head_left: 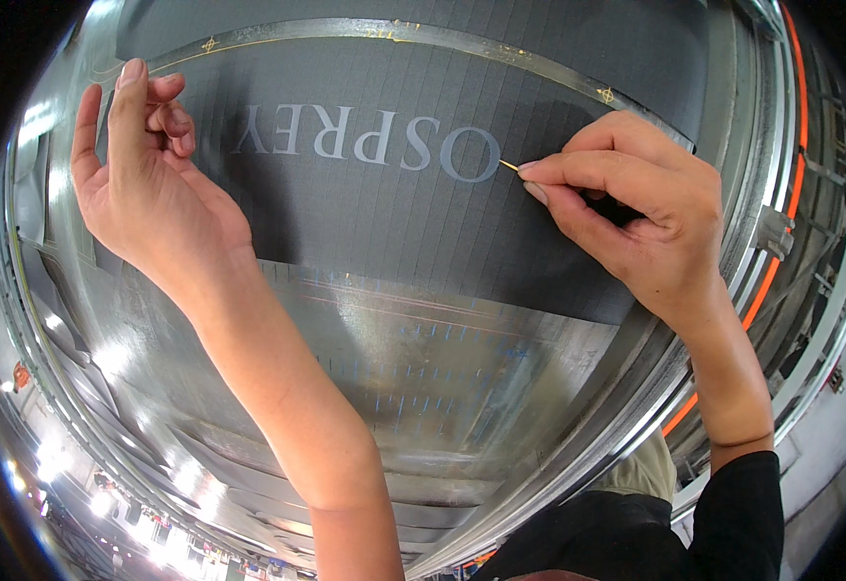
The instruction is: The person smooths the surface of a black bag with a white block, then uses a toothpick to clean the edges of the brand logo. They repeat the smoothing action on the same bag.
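Note:
A dark grey fabric panel point(375, 223) with upside-down light grey printed lettering point(366, 134) lies on a metal surface. My right hand point(626, 203) pinches a thin pale pick point(508, 166), its tip at the rounded letter at the right end of the lettering. My left hand point(152, 174) is at the panel’s left side, palm mostly up, fingers loosely bent and apart, holding nothing that I can see. A clear strip point(462, 46) with yellow registration marks runs across the upper part of the dark material.
The metal platen point(413, 387) shows blue tick marks below the panel. Metal rails point(738, 242) with a clamp point(773, 232) and an orange hose point(799, 107) run along the right. Overlapping grey sheets point(84, 368) line the left, with bright lights in the lower-left background.

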`<act>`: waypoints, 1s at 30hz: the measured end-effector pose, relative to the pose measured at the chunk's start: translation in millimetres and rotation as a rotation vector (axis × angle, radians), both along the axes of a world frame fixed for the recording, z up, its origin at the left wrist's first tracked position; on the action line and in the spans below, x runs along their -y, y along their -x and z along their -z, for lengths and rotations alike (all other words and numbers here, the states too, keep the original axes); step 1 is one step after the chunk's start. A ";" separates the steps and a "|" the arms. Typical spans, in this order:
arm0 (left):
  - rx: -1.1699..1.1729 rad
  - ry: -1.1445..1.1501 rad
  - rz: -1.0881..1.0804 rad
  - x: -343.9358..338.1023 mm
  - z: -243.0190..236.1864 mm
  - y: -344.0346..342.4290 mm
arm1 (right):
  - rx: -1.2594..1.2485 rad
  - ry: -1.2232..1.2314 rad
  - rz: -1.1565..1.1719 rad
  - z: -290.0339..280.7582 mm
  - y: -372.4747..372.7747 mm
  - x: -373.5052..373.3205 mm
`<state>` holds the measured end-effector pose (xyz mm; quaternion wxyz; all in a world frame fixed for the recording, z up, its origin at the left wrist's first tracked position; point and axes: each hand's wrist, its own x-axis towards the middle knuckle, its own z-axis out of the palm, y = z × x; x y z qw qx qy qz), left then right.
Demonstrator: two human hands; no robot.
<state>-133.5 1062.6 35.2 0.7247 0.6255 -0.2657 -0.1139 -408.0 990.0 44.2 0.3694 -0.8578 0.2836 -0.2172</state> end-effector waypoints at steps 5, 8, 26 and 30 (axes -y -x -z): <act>-0.010 0.008 0.006 -0.1 0.6 -1.6 | 0.003 0.045 -0.024 -0.1 -0.2 1.5; -0.018 0.002 0.002 -0.3 0.6 -3.2 | 0.010 0.018 -0.010 0.4 0.0 1.1; -0.032 0.006 -0.009 0.6 0.3 -1.7 | 0.067 0.008 -0.011 4.2 0.7 2.3; -0.042 0.041 -0.023 3.3 -1.0 0.5 | 0.082 -0.003 -0.011 4.1 0.4 1.8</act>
